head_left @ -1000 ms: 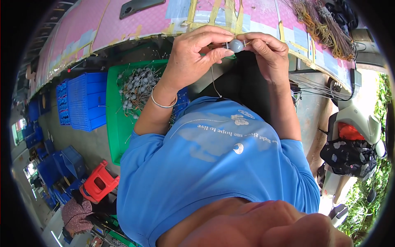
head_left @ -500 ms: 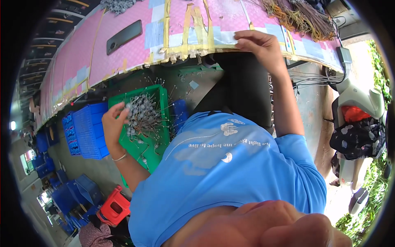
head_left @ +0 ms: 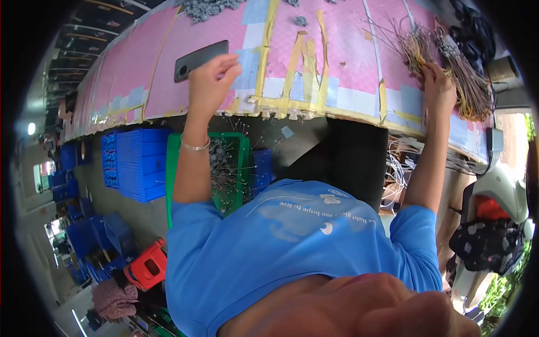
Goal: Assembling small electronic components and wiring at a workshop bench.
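Observation:
My right hand (head_left: 439,92) is at the far right of the table, its fingers closed on the edge of a bundle of thin yellow and brown wires (head_left: 418,48). A second bunch of brownish wires (head_left: 471,92) lies beside that hand. My left hand (head_left: 210,84), with a bracelet at the wrist, hovers by the table's front edge, next to a dark phone (head_left: 196,60). Its fingers are loosely curled and apart, and nothing shows between them. Below my left forearm a green tray (head_left: 244,146) holds a heap of grey-headed wire parts (head_left: 222,163), partly hidden by the arm.
The pink table (head_left: 351,56) carries strips of yellow tape along its ragged front edge. Small grey parts (head_left: 205,8) are piled at its back left. Blue crates (head_left: 149,163) stand left of the tray, with a red stool (head_left: 147,264) nearer. A scooter (head_left: 497,191) is parked at right.
My left hand has risen from the green tray to above the table beside the phone. The right hand has moved right, from the table's front edge to the wires. The view has shifted slightly.

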Demonstrator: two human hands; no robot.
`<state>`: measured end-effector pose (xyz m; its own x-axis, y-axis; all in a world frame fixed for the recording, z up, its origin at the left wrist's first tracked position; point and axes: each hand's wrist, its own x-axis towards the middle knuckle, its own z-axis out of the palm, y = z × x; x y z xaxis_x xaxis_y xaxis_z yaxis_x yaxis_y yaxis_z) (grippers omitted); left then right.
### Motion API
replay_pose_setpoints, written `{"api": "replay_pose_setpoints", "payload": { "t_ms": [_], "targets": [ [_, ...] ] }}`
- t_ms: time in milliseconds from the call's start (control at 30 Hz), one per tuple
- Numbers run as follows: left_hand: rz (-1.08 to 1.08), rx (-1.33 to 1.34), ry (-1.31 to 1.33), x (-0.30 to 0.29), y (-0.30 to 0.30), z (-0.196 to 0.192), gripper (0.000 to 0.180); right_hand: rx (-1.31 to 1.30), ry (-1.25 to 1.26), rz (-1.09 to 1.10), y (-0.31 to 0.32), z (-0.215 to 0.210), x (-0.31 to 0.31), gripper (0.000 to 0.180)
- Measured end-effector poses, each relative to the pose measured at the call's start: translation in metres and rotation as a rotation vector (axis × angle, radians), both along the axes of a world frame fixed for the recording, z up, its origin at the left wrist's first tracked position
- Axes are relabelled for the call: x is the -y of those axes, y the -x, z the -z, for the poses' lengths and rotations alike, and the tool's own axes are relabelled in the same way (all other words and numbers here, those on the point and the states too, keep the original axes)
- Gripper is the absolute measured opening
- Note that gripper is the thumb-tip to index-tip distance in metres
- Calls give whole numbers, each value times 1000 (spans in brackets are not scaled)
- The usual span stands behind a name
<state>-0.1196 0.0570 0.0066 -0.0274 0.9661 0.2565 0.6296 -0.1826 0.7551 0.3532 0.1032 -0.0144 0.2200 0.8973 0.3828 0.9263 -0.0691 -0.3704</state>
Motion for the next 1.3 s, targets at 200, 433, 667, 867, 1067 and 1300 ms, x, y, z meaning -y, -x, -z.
{"api": "replay_pose_setpoints", "payload": {
  "t_ms": [200, 433, 667, 867, 1067, 1300],
  "targets": [
    [76, -235, -277, -157, -40, 13, 24, -131, -187, 3, 6, -5, 13, 22],
    [390, -113, 263, -188, -82, -16, 26, -787, -463, -105, -6, -2, 37, 17],
    [530, -644, -301, -137, -86, 4, 24, -1375, -611, -286, -2, -10, 51, 33],
    [335, -325, -130, -61, -95, 2, 22, -1739, 25, -355, 83, 2, 73, 26],
    [383, 827, 319, 22, -111, 14, 30, -2066, 351, -328, 131, -3, 89, 24],
    [414, 996, 381, 62, -109, 21, 36, -1622, 416, -592, 170, -19, 124, 10]
  ]
}}
